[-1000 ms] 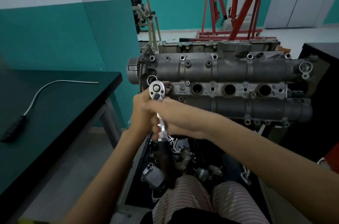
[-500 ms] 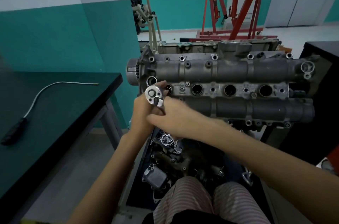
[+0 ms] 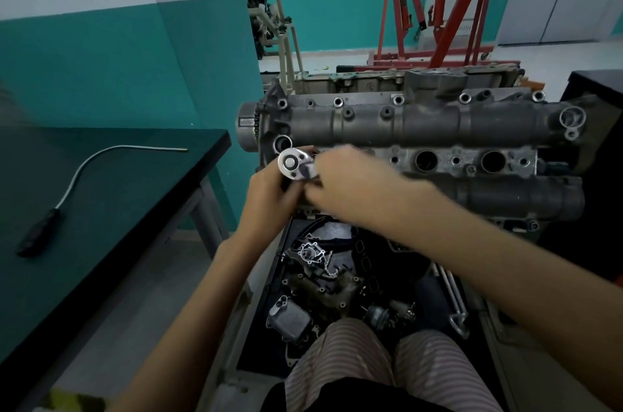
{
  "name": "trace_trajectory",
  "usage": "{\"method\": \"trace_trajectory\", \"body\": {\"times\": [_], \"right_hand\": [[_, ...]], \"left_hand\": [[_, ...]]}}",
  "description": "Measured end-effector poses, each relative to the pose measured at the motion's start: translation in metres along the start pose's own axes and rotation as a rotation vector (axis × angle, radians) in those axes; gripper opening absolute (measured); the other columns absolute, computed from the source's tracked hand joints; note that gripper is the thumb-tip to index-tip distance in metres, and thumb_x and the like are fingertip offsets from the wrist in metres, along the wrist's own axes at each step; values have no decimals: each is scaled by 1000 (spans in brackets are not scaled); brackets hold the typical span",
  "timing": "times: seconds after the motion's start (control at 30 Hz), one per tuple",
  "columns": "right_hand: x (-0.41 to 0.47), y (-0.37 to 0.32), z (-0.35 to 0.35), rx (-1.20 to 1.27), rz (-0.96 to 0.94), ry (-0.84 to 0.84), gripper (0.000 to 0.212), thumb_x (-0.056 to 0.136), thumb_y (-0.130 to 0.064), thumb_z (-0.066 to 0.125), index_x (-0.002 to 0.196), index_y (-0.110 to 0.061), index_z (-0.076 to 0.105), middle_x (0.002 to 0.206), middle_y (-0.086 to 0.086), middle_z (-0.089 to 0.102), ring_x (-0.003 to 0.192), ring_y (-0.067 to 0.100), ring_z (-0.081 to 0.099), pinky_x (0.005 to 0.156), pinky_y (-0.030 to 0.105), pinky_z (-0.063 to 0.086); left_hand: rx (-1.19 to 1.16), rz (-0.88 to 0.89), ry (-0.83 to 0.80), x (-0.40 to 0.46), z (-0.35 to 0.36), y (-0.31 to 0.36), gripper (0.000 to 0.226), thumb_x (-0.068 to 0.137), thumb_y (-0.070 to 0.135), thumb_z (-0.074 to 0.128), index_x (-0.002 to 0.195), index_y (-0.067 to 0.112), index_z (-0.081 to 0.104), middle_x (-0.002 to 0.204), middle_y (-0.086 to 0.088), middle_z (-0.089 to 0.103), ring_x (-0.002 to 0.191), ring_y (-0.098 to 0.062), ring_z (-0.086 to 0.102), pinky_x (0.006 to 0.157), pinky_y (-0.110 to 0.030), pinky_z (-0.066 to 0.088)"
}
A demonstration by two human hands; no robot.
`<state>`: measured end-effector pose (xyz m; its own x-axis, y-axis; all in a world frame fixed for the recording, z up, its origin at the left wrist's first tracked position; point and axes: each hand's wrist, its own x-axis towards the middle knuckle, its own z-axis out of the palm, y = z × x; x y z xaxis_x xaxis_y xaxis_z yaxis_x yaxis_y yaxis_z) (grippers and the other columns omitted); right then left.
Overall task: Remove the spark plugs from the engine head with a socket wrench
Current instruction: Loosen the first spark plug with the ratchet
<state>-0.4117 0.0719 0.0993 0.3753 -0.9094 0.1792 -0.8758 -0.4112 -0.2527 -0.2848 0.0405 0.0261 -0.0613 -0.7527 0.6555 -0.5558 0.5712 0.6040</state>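
The grey engine head lies across the stand in front of me, with two open plug wells showing at the right. The chrome ratchet head of the socket wrench sits over the leftmost wells. My left hand holds the wrench from below, just under its head. My right hand grips the wrench handle, which is hidden under the fingers and points right. No spark plug is visible.
A dark green table stands at the left with a flexible pick-up tool on it. A tray of loose engine parts lies below the engine. A red engine hoist stands behind. A black bench edge is at the right.
The wrench handle has swung from pointing down toward me round to the right, with my right hand following it. The ratchet head stayed over the leftmost wells.
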Motion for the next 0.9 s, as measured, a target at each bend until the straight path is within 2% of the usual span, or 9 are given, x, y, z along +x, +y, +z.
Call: {"method": "trace_trajectory", "body": {"times": [0.07, 0.17, 0.23, 0.37, 0.53, 0.67, 0.77, 0.87, 0.9], "right_hand": [[3, 4, -25, -401, -81, 141, 29, 90, -27, 46, 64, -18, 35, 63, -5, 41, 54, 11, 41, 44, 24, 25], [-2, 0, -11, -414, -103, 291, 17, 88, -29, 48, 76, -18, 44, 82, 2, 58, 71, 21, 56, 53, 25, 26], [-18, -10, 21, -22, 31, 287, 18, 87, -33, 50, 93, -17, 46, 86, 4, 58, 76, 23, 57, 58, 28, 31], [-30, -25, 45, 1015, 209, -167, 14, 83, -17, 53, 84, -14, 40, 67, -1, 50, 52, 10, 49, 48, 22, 42], [-7, 10, -20, -220, 8, 66, 25, 87, -21, 51, 68, -16, 36, 63, -4, 34, 52, 9, 35, 42, 22, 23], [-2, 1, -26, -506, -38, 332, 24, 85, -22, 58, 71, -16, 40, 71, 1, 50, 67, 22, 53, 56, 26, 30], [-21, -13, 15, -110, 113, 236, 15, 87, -29, 53, 94, -16, 49, 86, 7, 59, 85, 26, 61, 60, 27, 32], [-26, -29, 28, 944, 223, -328, 23, 89, -20, 51, 102, -3, 43, 74, 12, 53, 69, 32, 59, 67, 34, 50], [-23, -25, 27, 1038, 204, -401, 15, 90, -17, 48, 95, -4, 44, 68, 12, 50, 60, 30, 55, 67, 36, 50]], "left_hand": [[49, 60, -13, 6, 0, -2, 21, 82, -2, 58, 101, -3, 66, 85, 14, 59, 81, 5, 55, 69, 4, 33], [-23, 44, 60, 4, 4, 3, 15, 78, -5, 55, 88, -6, 66, 74, -6, 66, 71, -4, 51, 64, 3, 33], [-129, -9, 64, 3, 6, 3, 26, 76, 0, 56, 97, 8, 69, 87, 0, 71, 78, 4, 60, 75, -4, 40], [-369, -151, 124, -3, 14, 12, 32, 71, 5, 54, 93, 24, 66, 89, 19, 68, 95, -6, 63, 90, -26, 49], [-90, -51, -5, 11, -1, 0, 21, 82, 10, 64, 100, 18, 70, 91, 11, 69, 85, -4, 63, 75, -17, 47], [-32, 3, 90, 11, 2, -2, 12, 82, 6, 64, 91, 3, 72, 79, 9, 63, 72, 12, 55, 61, -5, 39], [-49, -51, 152, 3, 13, 1, 19, 79, 3, 61, 88, 16, 72, 73, 24, 61, 70, 21, 54, 64, 0, 36], [-180, -205, 199, 1, 19, 5, 41, 92, 3, 44, 83, 33, 70, 69, 25, 60, 79, 8, 62, 72, -6, 42], [-178, -206, 175, 3, 16, 3, 36, 89, 2, 46, 86, 27, 71, 73, 20, 62, 83, -1, 65, 75, -12, 45]]}}
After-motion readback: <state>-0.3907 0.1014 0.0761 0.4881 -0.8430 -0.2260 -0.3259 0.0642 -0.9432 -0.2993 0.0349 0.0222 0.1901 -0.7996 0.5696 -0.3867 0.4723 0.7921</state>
